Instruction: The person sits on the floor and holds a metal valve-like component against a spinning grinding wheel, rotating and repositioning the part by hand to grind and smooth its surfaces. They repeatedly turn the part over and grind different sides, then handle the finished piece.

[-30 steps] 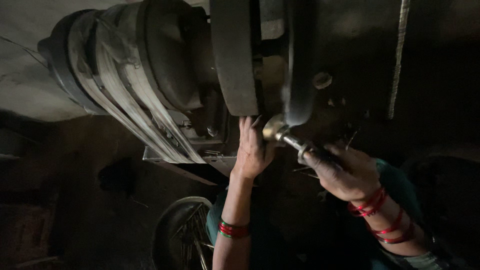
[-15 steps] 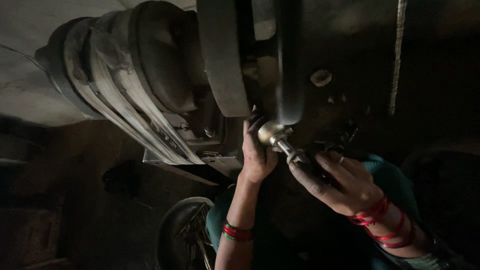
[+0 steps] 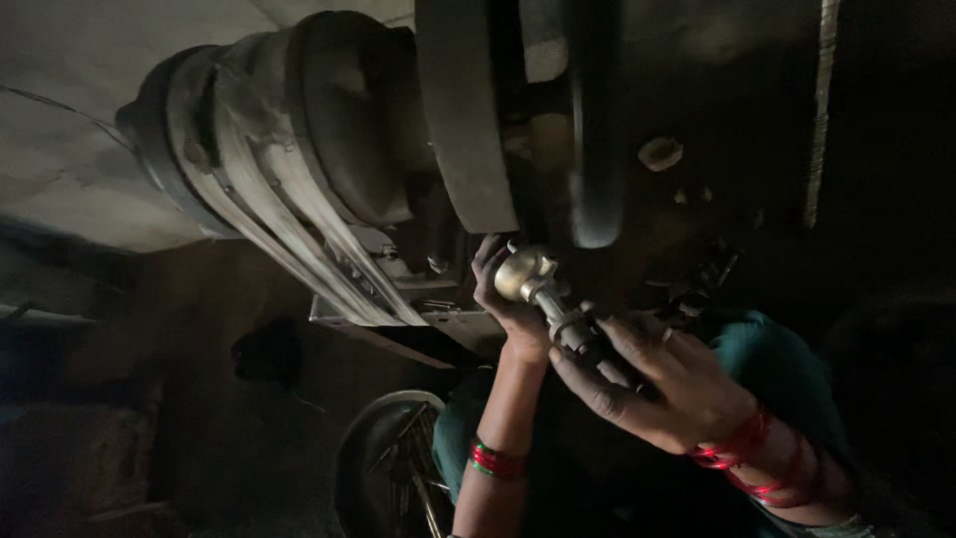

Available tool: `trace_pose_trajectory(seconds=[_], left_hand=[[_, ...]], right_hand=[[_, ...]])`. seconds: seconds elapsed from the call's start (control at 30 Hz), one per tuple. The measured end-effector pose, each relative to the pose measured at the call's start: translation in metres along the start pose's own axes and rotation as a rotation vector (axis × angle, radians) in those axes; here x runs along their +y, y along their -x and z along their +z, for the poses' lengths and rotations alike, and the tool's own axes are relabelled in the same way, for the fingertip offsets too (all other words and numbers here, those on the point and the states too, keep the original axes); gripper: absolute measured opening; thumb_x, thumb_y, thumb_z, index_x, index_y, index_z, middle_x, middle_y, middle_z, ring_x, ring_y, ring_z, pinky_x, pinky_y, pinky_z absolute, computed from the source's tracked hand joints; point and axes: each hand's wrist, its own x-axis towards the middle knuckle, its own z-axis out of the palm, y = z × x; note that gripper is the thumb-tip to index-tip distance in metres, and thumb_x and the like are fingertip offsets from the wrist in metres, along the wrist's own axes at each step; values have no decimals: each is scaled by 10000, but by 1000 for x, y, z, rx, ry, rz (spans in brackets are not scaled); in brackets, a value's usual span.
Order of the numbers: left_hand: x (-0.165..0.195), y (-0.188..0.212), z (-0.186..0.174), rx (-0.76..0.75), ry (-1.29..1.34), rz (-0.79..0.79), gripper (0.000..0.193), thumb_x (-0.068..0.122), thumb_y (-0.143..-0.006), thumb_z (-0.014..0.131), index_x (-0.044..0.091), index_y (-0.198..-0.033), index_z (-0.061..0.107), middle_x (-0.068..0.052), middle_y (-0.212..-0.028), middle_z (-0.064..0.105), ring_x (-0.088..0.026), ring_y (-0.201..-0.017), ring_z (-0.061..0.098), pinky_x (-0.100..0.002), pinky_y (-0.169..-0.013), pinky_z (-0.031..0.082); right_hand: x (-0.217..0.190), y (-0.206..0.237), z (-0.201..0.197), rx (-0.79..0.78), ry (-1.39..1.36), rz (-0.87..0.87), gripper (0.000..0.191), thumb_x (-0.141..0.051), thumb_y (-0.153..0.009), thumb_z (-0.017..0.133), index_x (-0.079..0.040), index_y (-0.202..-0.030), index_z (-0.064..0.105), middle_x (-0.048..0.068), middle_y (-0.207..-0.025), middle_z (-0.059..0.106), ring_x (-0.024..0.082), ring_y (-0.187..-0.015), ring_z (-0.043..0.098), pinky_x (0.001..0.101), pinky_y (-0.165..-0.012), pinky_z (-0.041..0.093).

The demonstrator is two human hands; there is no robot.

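Note:
My right hand [image 3: 662, 384] grips a metal tool [image 3: 538, 289] with a round shiny head, its shaft running back into my fist. The head points up-left toward the underside of a large dark machine [image 3: 558, 130]. My left hand [image 3: 508, 299] reaches up beside the tool's head, fingers curled against the machine's lower parts just behind it. Red bangles ring both wrists. A wide worn belt [image 3: 269, 189] wraps a big pulley on the machine's left.
A round metal dish [image 3: 373, 468] holding several thin metal pieces lies low beside my left forearm. A teal garment [image 3: 767, 349] shows behind my right hand. The surroundings are very dark; a pale wall [image 3: 70, 120] fills the upper left.
The tool's head and my right hand have shifted slightly left and down, closer to my left hand. My left hand stays at the machine's underside.

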Motion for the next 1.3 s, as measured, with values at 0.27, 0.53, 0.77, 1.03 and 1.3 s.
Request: trace_pose_trajectory(seconds=[0.27, 0.53, 0.77, 1.03, 1.3], left_hand=[[-1, -8, -4, -153, -137, 165, 724, 121, -901, 757, 71, -1429, 264, -208, -1327, 480, -411, -1207, 543, -577, -1055, 478], [-10, 9, -1, -301, -144, 36, 661, 89, -884, 710, 34, -1436, 351, -249, -1349, 506, -445, -1242, 540, -599, -1079, 471], [-5, 29, 7, -266, -116, 97, 749, 174, -899, 794, -1, -1430, 295, -207, -1321, 516, -387, -1171, 537, -530, -980, 470], [0, 80, -29, -459, 397, -390, 795, 218, -1037, 628, 6, -1610, 119, -198, -1468, 463, -316, -1316, 588, -481, -1137, 508], [45, 73, -86, -813, 753, -1027, 568, 349, -1146, 436, -87, -1507, 481, -147, -1449, 603, -207, -1354, 548, -343, -1191, 400]], right_hand=[[8, 12, 4, 57, 15, 87, 337, -18, -906, 762, -123, -1221, 707, 187, -1175, 675, 341, -1058, 741, 379, -838, 653], [21, 16, 11, 173, -22, 173, 355, 71, -916, 779, -84, -1225, 697, 168, -1097, 711, 301, -978, 773, 336, -804, 662], [26, 37, 16, 138, -99, 139, 368, 28, -877, 790, -114, -1207, 709, 179, -1140, 706, 300, -981, 765, 351, -800, 659], [39, 59, -8, -13, -22, 51, 295, -129, -915, 771, -128, -1193, 673, 68, -1140, 740, 227, -1030, 734, 376, -787, 633], [61, 46, -28, 108, -346, 303, 209, -179, -941, 718, -186, -1149, 694, 150, -1149, 677, 244, -1049, 723, 369, -843, 618]])
